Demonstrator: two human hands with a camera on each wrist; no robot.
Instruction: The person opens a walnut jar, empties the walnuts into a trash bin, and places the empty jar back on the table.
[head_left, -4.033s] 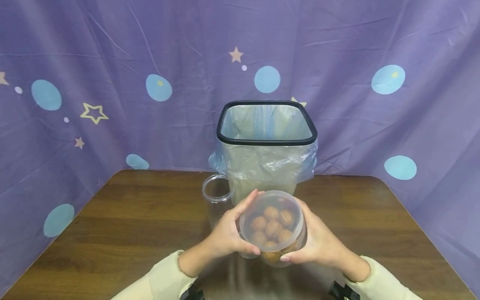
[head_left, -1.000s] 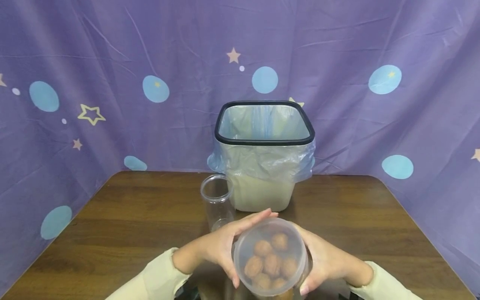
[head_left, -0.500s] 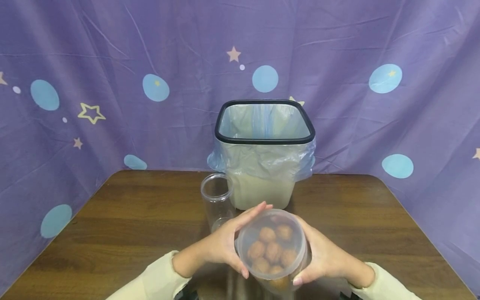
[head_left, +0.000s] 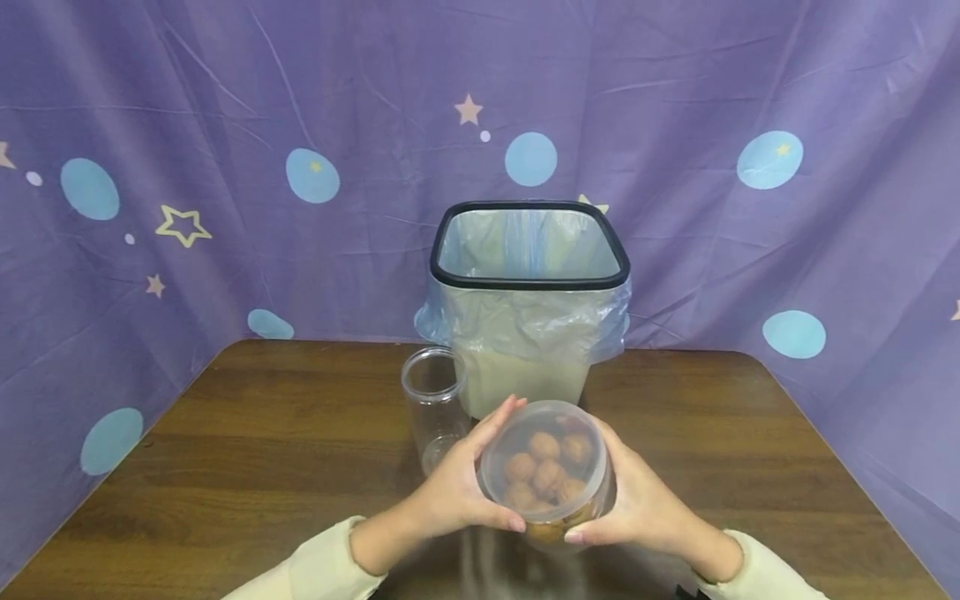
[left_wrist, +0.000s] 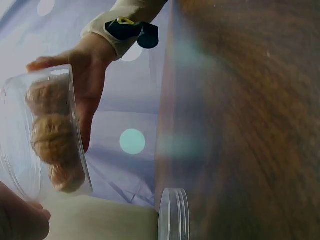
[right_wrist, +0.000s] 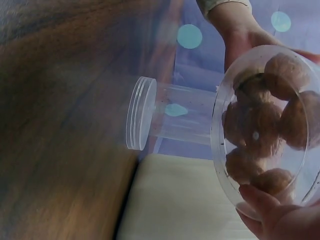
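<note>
Between my two hands a round clear plastic container [head_left: 512,433] with a frosted lid is held above the table. Several walnuts [head_left: 548,477] show through the lid; the right wrist view shows these walnuts [right_wrist: 262,125] through the container's underside. My left hand [head_left: 453,492] grips its left side, thumb at the near edge. My right hand [head_left: 641,504] grips the opposite side, thumb likewise near the front. In the left wrist view the container [left_wrist: 20,145] is seen from the side. Behind my left hand a tall clear jar [head_left: 435,408] stands upright without a lid.
A pale trash bin [head_left: 525,379] with a black rim and bluish liner stands at the back, just right of the jar. The brown wooden table [head_left: 285,475] extends to both sides. A purple curtain [head_left: 375,100] with stars and dots hangs behind it.
Over the last second both hands have raised the walnut container away from me, toward the bin, and its lid has tipped. It was slightly higher in view 4 seconds ago. Jar and bin stayed put.
</note>
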